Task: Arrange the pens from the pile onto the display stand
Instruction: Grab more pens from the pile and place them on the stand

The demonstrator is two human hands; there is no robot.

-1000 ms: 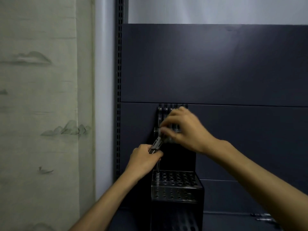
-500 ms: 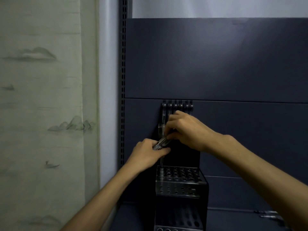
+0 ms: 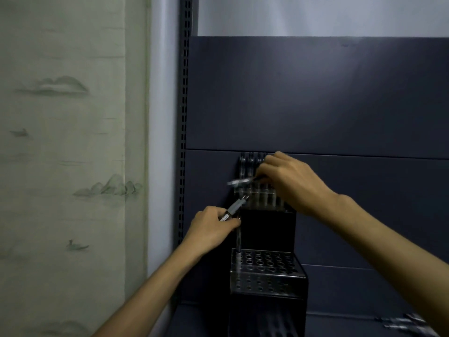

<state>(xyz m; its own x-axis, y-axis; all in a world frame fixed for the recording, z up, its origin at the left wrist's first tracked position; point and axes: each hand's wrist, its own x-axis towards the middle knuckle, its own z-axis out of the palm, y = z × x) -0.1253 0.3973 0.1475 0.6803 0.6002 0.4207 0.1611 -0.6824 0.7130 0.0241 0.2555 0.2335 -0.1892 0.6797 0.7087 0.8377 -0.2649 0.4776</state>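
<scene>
A black stepped display stand [image 3: 267,283] with rows of round holes stands against a dark back panel. Several pens [image 3: 250,164] stand upright in its top tier. One pen [image 3: 238,242] stands in the left back hole of the lower tier. My left hand [image 3: 209,229] grips a pen with a grey grip [image 3: 234,206], its tip pointing up and right toward the top tier. My right hand [image 3: 291,183] pinches another pen [image 3: 239,182] that lies roughly level, blurred, just above the top tier's left end. A pile of pens [image 3: 408,323] lies on the shelf at the lower right.
A slotted metal upright [image 3: 184,117] runs along the panel's left edge. A pale curtain with ink landscape print [image 3: 73,166] hangs at the left. The dark shelf floor [image 3: 201,319] spreads around the stand's base.
My right hand has lifted away from my left, carrying a pen level above the top tier. My left hand has stayed in place with its pen tilted up. The view shifted slightly.
</scene>
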